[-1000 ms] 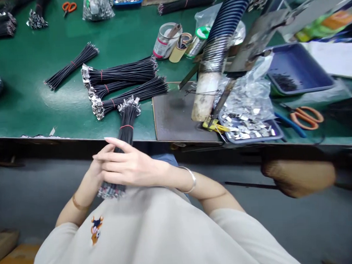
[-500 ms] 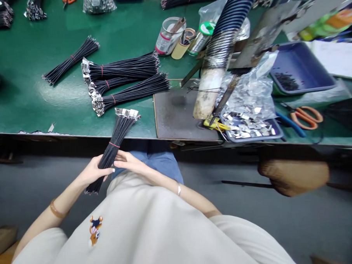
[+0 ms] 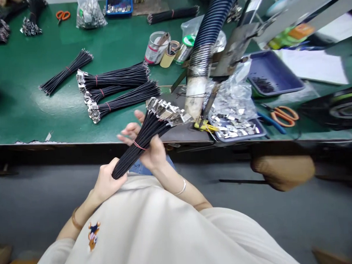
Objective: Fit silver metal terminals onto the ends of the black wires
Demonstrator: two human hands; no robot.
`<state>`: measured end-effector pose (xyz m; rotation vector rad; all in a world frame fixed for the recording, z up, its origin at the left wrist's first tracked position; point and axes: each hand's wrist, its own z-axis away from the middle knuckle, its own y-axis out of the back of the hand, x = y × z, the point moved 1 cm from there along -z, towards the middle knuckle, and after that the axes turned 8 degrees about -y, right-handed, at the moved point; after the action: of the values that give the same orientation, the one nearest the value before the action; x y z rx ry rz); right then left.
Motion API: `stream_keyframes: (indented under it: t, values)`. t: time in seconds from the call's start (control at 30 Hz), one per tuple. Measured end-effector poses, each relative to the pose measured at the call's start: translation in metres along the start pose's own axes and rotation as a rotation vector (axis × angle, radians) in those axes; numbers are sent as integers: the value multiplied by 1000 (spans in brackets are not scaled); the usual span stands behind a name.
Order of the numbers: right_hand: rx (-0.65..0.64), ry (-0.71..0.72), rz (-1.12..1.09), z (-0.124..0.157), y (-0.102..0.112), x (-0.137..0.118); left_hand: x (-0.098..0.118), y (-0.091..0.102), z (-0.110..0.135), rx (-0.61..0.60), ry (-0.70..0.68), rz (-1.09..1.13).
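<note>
A bundle of black wires (image 3: 141,138) with silvery metal terminals at its far end and a red band round its middle slants across my lap toward the bench. My left hand (image 3: 106,181) is closed round the bundle's near end. My right hand (image 3: 145,143) lies under the middle of the bundle at the red band, its fingers spread and partly hidden behind the wires. The fanned terminals (image 3: 167,111) reach over the dark work plate (image 3: 183,131) beside the machine's nozzle (image 3: 194,98).
Three more banded wire bundles (image 3: 118,87) lie on the green bench (image 3: 32,111), with a thinner one (image 3: 65,72) to their left. A tray of metal terminals (image 3: 236,125) sits right of the nozzle, then orange scissors (image 3: 283,113) and a purple tray (image 3: 271,73). Cans stand behind (image 3: 157,47).
The bundle has swung up and rightward, its terminals now over the work plate by the nozzle. My right hand moved from the bundle's side to under its middle.
</note>
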<state>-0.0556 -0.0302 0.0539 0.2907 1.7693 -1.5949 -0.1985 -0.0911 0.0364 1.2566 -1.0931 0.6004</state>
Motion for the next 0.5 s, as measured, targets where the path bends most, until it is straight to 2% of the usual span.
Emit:
stream_keyframes:
  t: [0.07, 0.13, 0.27, 0.37, 0.5]
  values:
    - [-75, -89, 110, 0, 2, 11, -3, -4, -5, 40, -19, 3]
    - [-69, -127, 124, 0, 2, 11, -2, -7, -7, 57, -38, 0]
    - [61, -38, -69, -4, -3, -22, 6, -8, -5, 22, -79, -47]
    - [98, -27, -107, -7, -4, -39, 6, -7, -2, 30, -69, -81]
    - [20, -56, -33, -8, 2, -19, 0, -8, -3, 72, -42, -116]
